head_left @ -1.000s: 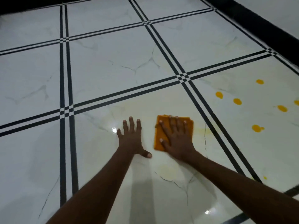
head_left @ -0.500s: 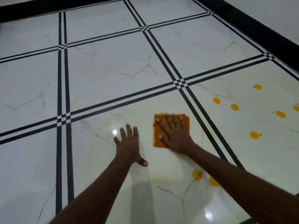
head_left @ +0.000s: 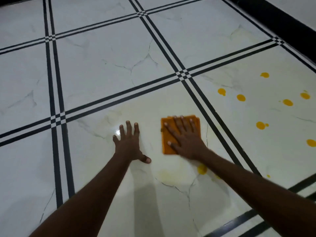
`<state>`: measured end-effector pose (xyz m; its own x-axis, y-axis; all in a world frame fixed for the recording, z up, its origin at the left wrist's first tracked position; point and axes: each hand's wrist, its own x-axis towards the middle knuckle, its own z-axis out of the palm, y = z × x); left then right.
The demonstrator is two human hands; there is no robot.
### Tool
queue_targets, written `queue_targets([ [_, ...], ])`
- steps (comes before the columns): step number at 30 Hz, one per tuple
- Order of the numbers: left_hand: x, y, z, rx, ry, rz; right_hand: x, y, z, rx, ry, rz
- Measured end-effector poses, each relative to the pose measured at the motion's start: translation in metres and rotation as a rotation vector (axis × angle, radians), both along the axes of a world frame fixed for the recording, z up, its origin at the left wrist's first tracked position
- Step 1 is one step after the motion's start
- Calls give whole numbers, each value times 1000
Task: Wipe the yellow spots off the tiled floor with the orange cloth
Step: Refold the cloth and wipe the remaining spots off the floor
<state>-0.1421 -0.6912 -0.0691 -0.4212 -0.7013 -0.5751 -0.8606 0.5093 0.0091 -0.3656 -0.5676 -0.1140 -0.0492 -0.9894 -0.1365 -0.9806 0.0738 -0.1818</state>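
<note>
A folded orange cloth lies flat on the white tiled floor. My right hand presses down on it with fingers spread. My left hand rests flat on the tile to the left of the cloth, fingers apart, holding nothing. One yellow spot shows just behind my right wrist, beside a faint yellow smear. Several yellow spots dot the tile to the right, beyond the black double grout line.
Black double lines cross the floor in a grid. A wide black border runs along the upper right. A bright light reflection sits by my left fingers.
The view has shifted, and a yellow spot hidden one second ago now shows near my right forearm. My right hand stays pressed on the cloth and has moved only a little on the tile.
</note>
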Motion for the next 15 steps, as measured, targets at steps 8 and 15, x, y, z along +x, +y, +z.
queue_targets([
  [8,3,0,-3,-16,5,-3,-101,-6,-3,55,28,-409],
  [15,-5,2,3,7,-22,-3,6,49,-6,6,-18,-188],
])
